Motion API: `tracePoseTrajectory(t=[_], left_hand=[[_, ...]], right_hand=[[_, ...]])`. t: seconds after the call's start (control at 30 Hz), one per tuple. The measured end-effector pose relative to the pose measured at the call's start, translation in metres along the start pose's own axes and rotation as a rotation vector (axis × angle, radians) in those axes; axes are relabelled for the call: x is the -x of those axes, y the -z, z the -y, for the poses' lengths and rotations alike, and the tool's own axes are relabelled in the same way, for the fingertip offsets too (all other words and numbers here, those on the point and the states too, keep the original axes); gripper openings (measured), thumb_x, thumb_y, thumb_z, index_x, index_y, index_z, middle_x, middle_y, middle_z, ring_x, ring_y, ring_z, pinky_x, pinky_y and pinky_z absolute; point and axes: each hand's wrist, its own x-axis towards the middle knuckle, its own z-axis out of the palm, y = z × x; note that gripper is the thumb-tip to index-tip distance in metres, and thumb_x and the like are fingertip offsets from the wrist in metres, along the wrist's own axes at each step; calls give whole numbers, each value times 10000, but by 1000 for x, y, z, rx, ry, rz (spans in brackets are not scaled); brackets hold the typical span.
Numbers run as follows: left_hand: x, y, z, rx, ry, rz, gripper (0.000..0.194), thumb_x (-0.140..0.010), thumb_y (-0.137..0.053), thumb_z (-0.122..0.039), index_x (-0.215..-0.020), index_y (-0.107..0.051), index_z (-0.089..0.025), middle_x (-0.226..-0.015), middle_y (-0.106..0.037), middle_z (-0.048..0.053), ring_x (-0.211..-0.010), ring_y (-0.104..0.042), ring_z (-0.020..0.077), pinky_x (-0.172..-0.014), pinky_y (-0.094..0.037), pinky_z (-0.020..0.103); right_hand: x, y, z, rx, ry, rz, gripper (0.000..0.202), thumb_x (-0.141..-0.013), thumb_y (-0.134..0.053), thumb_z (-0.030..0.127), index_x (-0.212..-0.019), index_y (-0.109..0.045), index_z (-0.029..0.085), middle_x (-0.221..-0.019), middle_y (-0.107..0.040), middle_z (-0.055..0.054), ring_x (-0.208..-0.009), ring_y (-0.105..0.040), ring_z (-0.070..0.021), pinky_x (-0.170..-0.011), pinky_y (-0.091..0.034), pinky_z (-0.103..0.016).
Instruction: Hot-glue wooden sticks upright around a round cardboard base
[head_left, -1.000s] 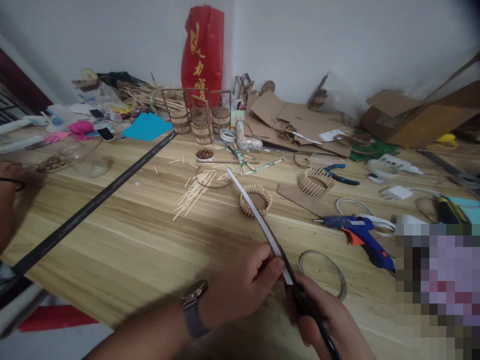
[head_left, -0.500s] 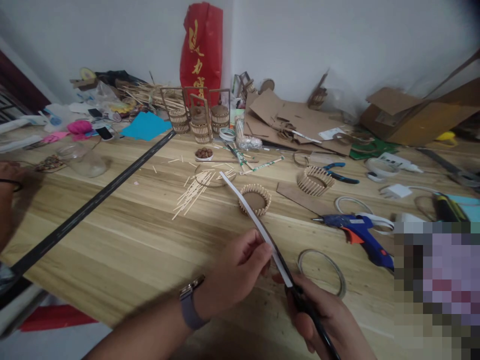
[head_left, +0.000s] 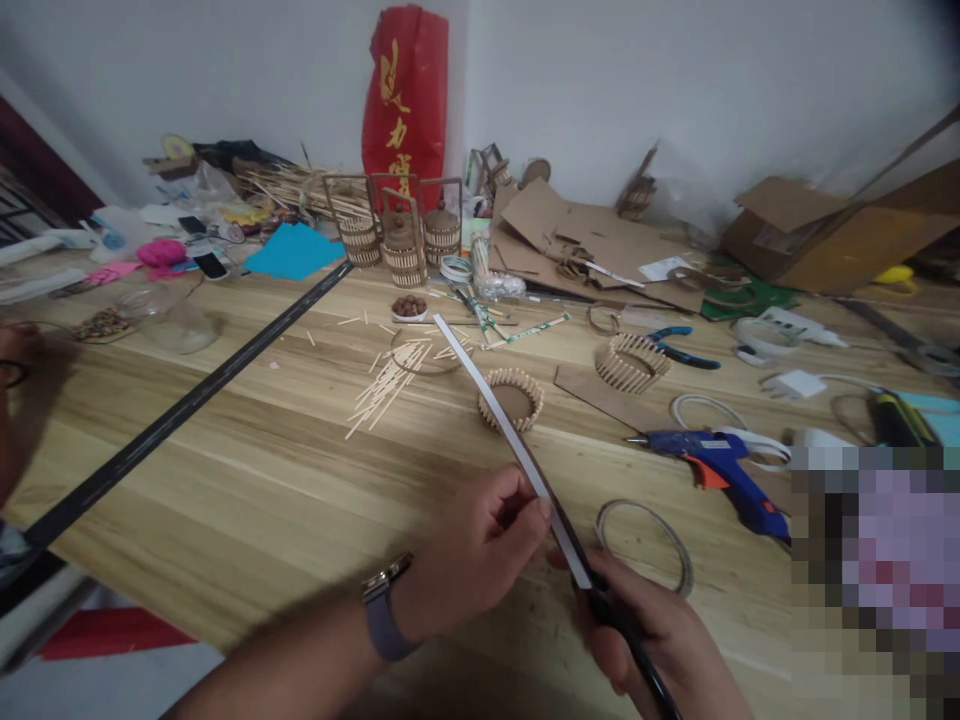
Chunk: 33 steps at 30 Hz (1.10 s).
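Note:
My left hand [head_left: 476,550], with a watch on its wrist, pinches a long narrow white strip [head_left: 491,405] between thumb and fingers. The strip slants away over the table, and its far end is free. My right hand [head_left: 660,615] is closed around a black-handled tool [head_left: 626,625] that looks like scissors. The tool meets the strip's near end; its working part is mostly hidden. Beyond the strip stands a small round basket base [head_left: 517,397] ringed with short sticks. Loose thin sticks [head_left: 390,390] lie to its left.
A blue glue gun [head_left: 720,460] and a wire ring [head_left: 652,535] lie on the right. Another stick ring [head_left: 632,362] sits near blue-handled pliers [head_left: 686,350]. Small lidded baskets [head_left: 403,250] stand at the back. Another person's hand [head_left: 16,350] is at the left edge.
The white strip's far end has moved slightly up and left, reaching farther out from my hands. Both hands keep their grips and have shifted only slightly.

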Motion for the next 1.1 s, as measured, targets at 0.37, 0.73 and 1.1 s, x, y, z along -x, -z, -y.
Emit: tracePoseTrajectory(t=[0.37,0.73,1.1], left_hand=[[1,-1,1,15,3,69,190,-945,-501,-289,-795,-525,-176,-649,-470,-53,-575,-417,78,-521,-332,177],[2,-1,0,-72,17,93,186,-933,-504,-298,-795,-520,-176,-658,-456,-53,-587,-390,90,-545,-325,200],[0,0,1,68,66,31,238,-922,-521,-387,-823,-532,-171,-668,-467,-46,-579,-419,82,-528,-332,188]], right_hand=[[-1,2,11,11,67,-31,616,-815,-518,703,-1092,-737,199,-567,-505,20,-479,-435,-113,-428,-378,-206],[-2,2,18,30,67,-64,564,-795,-565,667,-1071,-756,213,-603,-604,-15,-528,-537,-154,-490,-456,-235],[1,1,2,-26,44,-4,721,-701,-571,792,-1084,-748,207,-644,-583,-14,-512,-458,-130,-403,-350,-215]])
